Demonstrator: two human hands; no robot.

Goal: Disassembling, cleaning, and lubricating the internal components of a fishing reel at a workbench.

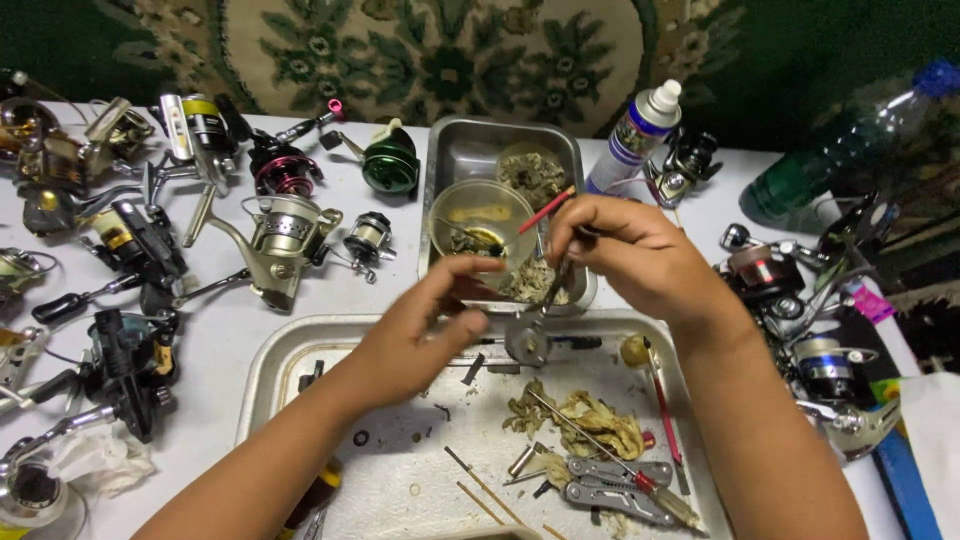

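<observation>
Reel part [527,338], a small grey metal piece, sat between my two hands just above the far rim of the big metal tray [262,370], and the work centred on it. Largest first: the white table [225,330] carried a spread of fishing reels [283,240] along my left side and more on the right, with a green plastic bottle [830,165] lying at the far right. The tray in front of me held a dirty rag [590,420], grey folding pliers [620,485], a red-handled screwdriver [662,405] and loose screws and pins. Behind it stood a smaller steel pan [455,150] with a clear plastic cup [485,212] in it, and a white spray bottle [635,130] beside the pan. My left hand [420,335] had thumb and fingers pressed together at the part's left side, seemingly pinching a thin pin, though I could not tell exactly what. My right hand [630,255] was closed around a slim tool [553,290] angled down onto the part, a thin red stick [547,210] also poking out from under the fingers. Judgement: the step would go best with the part braced low over the tray so anything dropped landed there, the tool kept square, light pressure only.
</observation>
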